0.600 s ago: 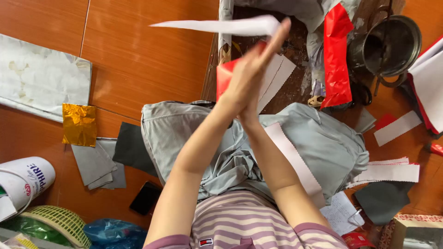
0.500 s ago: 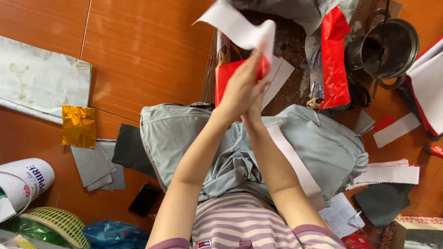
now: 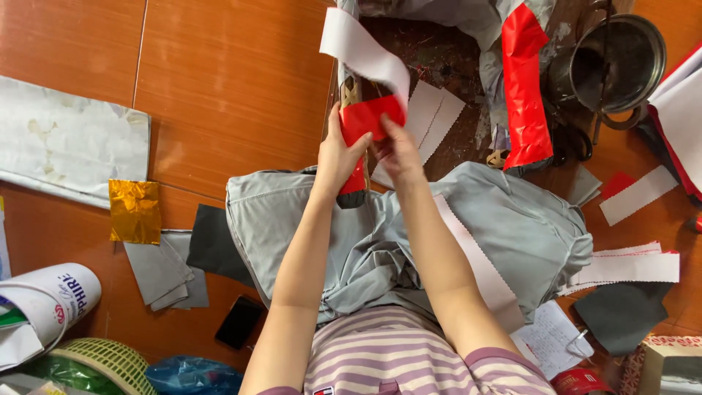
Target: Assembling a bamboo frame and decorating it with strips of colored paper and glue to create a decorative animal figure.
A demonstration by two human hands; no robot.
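Observation:
My left hand [image 3: 338,157] grips a red paper-wrapped piece [image 3: 365,121] from its left side, above my grey-clad lap. My right hand [image 3: 398,152] pinches the same red piece from the right, fingers on its lower edge. A white paper strip [image 3: 363,53] curls up and away from the top of the red piece. Both hands are close together and touching the red paper. Another white zigzag-edged strip [image 3: 479,263] lies across my right thigh.
A metal pot [image 3: 618,62] and a red foil sheet [image 3: 528,80] stand at the back right. White strips [image 3: 636,194] and dark grey scraps lie on the orange floor at right. A gold foil square [image 3: 135,212], grey sheets, a phone [image 3: 239,322] and a green basket [image 3: 99,362] lie at left.
Both hands have come down toward my lap with the red piece. The white strip has swung from flat overhead to curling behind the red paper.

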